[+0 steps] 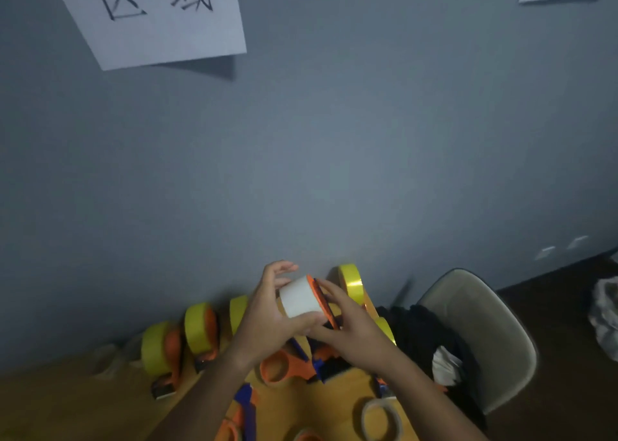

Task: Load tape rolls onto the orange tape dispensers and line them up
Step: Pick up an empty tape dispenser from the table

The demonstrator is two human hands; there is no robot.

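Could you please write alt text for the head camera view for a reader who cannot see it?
A person's left hand grips a white tape roll while the right hand holds the orange dispenser against it. Behind, loaded dispensers with yellow tape stand along a grey wall on a wooden table.

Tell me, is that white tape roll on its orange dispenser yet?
Seemingly on: the white roll sits flush against the orange dispenser; full seating is hidden.
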